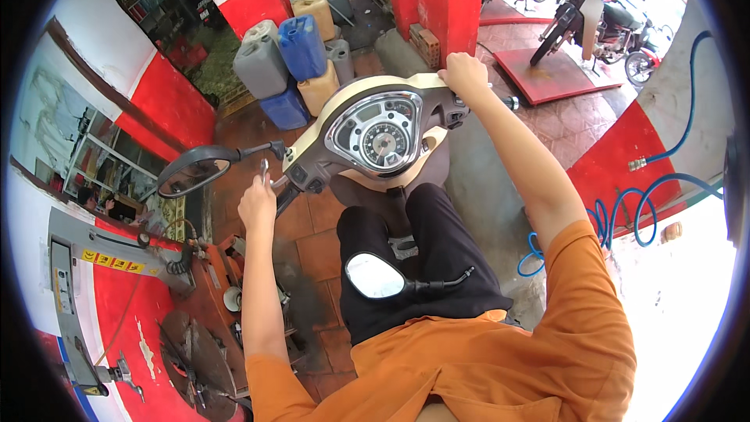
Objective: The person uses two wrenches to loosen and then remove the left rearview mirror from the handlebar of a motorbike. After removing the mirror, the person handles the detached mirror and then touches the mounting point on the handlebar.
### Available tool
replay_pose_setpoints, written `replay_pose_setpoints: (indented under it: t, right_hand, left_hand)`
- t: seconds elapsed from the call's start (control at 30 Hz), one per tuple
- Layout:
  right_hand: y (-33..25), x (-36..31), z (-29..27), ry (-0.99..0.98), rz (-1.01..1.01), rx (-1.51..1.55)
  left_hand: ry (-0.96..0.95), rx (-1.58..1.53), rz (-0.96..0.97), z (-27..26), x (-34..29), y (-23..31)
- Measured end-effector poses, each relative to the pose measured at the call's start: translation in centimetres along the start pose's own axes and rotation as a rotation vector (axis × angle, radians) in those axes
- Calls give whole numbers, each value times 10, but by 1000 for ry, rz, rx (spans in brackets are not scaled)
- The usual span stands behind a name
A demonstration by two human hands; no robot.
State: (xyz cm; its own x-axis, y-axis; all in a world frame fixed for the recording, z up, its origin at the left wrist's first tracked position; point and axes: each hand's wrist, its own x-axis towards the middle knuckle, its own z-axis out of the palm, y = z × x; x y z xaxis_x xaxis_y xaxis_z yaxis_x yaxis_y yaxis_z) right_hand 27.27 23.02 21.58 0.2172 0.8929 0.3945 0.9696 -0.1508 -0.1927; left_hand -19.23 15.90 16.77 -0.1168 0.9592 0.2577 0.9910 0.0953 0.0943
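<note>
I sit astride a cream and grey scooter (433,82), facing its round dashboard (384,137). My left hand (258,203) is closed around a small silver tool, apparently a wrench (264,167), just beside the left end of the handlebar. A black mirror (195,170) stands fitted on the scooter's left side. On the right, my right hand (466,76) grips the top of the handlebar cover, its fingertips hidden over the far edge. A second mirror (375,276) with a bent black stem lies loose across my lap.
Plastic jerrycans (303,47) are stacked ahead, near a red pillar (453,0). A motorbike (586,16) stands by a red platform (547,74) at the far right. A coiled blue air hose (644,203) hangs at right; a tyre-changing machine (211,289) stands left.
</note>
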Motion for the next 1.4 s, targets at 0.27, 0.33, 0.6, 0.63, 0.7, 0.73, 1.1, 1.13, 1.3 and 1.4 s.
replay_pose_setpoints:
  t: [0.27, 0.33, 0.6, 0.63, 0.7, 0.73, 1.1, 1.13, 1.3, 1.4]
  right_hand:
    - [46, 37, 10, -372, -218, 208]
    - [31, 30, 0, -314, -130, 235]
    - [11, 32, -9, -327, -116, -140]
    - [10, 36, -8, -329, -118, -138]
    - [16, 46, -1, -390, -267, -229]
    - [24, 53, 3, -389, -263, -233]
    - [2, 40, -5, -469, -137, -279]
    - [5, 41, -4, -470, -132, -279]
    - [45, 67, 7, -537, -515, -103]
    - [31, 59, -4, -503, -453, 126]
  left_hand:
    - [-129, -188, -160, 34, 23, 20]
    - [-135, -271, -109, 38, 22, 0]
    - [-156, -319, -131, 29, 23, 8]
    - [-142, -305, -136, 30, 22, 7]
    - [-129, -296, -139, 30, 21, 9]
    - [-118, -301, -135, 30, 21, 12]
    - [-86, -294, -122, 30, 19, 11]
    - [-79, -308, -124, 29, 18, 11]
    - [-61, -313, -101, 34, 21, 18]
    - [-56, -309, -122, 32, 18, 11]
